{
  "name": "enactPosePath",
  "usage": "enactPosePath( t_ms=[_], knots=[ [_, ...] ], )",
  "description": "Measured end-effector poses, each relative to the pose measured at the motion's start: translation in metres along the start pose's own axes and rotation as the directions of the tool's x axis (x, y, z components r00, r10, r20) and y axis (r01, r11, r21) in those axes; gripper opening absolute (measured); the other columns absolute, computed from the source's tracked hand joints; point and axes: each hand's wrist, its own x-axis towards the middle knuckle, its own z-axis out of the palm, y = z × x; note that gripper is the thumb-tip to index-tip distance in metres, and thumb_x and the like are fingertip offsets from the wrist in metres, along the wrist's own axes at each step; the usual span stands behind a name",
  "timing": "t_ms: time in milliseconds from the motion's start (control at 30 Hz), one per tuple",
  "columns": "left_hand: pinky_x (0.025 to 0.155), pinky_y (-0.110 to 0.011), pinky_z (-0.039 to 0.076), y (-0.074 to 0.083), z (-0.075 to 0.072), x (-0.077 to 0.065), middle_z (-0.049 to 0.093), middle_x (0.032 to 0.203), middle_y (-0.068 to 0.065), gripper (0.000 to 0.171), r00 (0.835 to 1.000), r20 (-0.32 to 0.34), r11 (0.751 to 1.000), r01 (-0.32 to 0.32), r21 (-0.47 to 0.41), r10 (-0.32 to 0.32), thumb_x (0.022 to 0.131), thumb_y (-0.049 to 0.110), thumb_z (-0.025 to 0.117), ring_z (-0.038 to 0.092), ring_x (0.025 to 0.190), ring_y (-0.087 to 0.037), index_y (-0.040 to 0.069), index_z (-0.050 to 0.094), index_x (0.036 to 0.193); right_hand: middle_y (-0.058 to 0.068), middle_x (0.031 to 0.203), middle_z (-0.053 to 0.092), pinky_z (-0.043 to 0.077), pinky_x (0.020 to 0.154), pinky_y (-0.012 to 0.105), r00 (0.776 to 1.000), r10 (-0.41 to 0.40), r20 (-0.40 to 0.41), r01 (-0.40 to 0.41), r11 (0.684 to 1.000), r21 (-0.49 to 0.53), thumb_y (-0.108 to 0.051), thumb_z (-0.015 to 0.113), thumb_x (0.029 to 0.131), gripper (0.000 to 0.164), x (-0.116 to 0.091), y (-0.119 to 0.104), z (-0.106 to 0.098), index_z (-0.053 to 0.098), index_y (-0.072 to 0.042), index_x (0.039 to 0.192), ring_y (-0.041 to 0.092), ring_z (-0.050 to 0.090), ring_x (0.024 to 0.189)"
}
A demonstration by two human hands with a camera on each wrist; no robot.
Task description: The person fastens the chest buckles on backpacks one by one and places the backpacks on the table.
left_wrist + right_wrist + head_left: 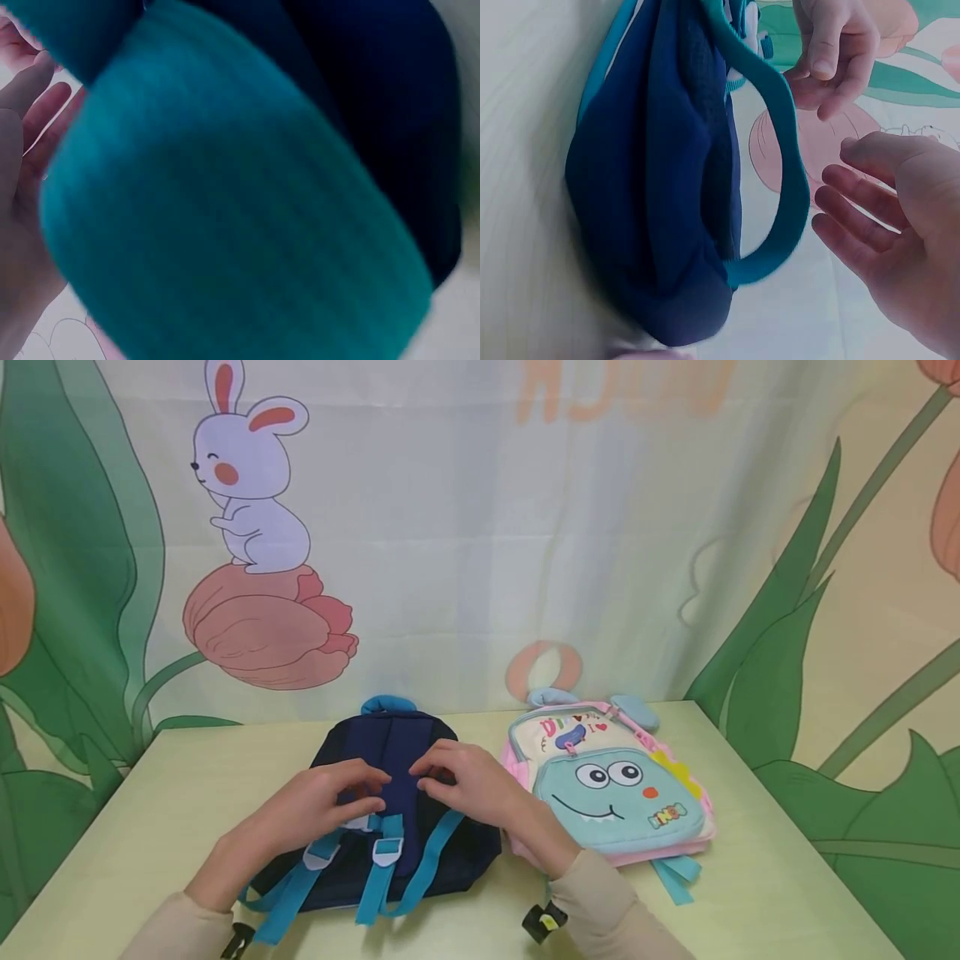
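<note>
A dark navy backpack (405, 743) lies on the table with its strap side up. Teal straps (433, 862) with white buckles (387, 851) trail over its lower half. Above its left side hovers my left hand (330, 797), fingers loosely bent and holding nothing. My right hand (468, 781) is over the bag's right side, its fingers relaxed and pointing toward the left one. In the right wrist view a gap separates that hand (900, 210) from the looped teal strap (791, 172). A teal strap (225, 202) fills most of the left wrist view, close to the camera.
To the right lies a second backpack (622, 802), pale blue, cream and pink with a cartoon face. Its teal strap ends (677, 878) stick out in front. A printed curtain (450, 543) hangs behind the pale table (780, 877).
</note>
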Motion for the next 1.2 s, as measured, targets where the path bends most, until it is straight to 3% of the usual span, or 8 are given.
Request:
enactPosePath(
  t_ms=[233, 500, 767, 1200],
  knots=[
    [0.079, -0.032, 0.058, 0.011, 0.007, 0.011, 0.070, 0.106, 0.008, 0.035, 0.999, 0.011, 0.999, -0.034, 0.014, 0.034, 0.094, 0.034, 0.068, 0.065, 0.091, -0.003, 0.016, 0.068, 0.123, 0.000, 0.104, 0.069, 0.056, 0.082, 0.030, 0.998, -0.030, -0.049, 0.030, 0.999, -0.013, -0.017, 0.067, 0.095, 0.018, -0.011, 0.012, -0.011, 0.072, -0.011, 0.111, 0.016, 0.067, 0.092],
    [0.081, -0.026, 0.055, 0.024, 0.017, 0.024, 0.068, 0.102, 0.015, 0.034, 0.997, 0.030, 0.996, -0.073, 0.048, 0.072, 0.094, 0.038, 0.067, 0.064, 0.092, 0.000, 0.021, 0.067, 0.123, 0.000, 0.103, 0.069, 0.057, 0.083, 0.036, 0.997, 0.011, -0.080, -0.012, 1.000, 0.000, -0.018, 0.067, 0.095, 0.018, -0.025, 0.025, -0.028, 0.072, -0.013, 0.111, 0.013, 0.066, 0.093],
    [0.082, -0.026, 0.055, 0.036, 0.030, 0.037, 0.069, 0.102, 0.011, 0.033, 0.993, 0.049, 0.991, -0.112, 0.074, 0.109, 0.094, 0.036, 0.068, 0.064, 0.090, -0.002, 0.018, 0.068, 0.122, -0.001, 0.105, 0.070, 0.057, 0.083, 0.034, 0.994, 0.060, -0.088, -0.061, 0.998, -0.019, -0.017, 0.068, 0.094, 0.020, -0.037, 0.037, -0.039, 0.072, -0.013, 0.114, 0.014, 0.067, 0.094],
    [0.084, -0.027, 0.055, 0.058, 0.041, 0.057, 0.070, 0.104, 0.011, 0.035, 0.993, 0.071, 0.996, -0.092, 0.014, 0.090, 0.095, 0.039, 0.065, 0.065, 0.094, -0.003, 0.021, 0.066, 0.126, 0.002, 0.106, 0.072, 0.056, 0.084, 0.039, 0.987, 0.113, -0.111, -0.118, 0.992, -0.042, -0.015, 0.067, 0.094, 0.022, -0.059, 0.054, -0.058, 0.071, -0.011, 0.115, 0.015, 0.066, 0.094]
  ],
)
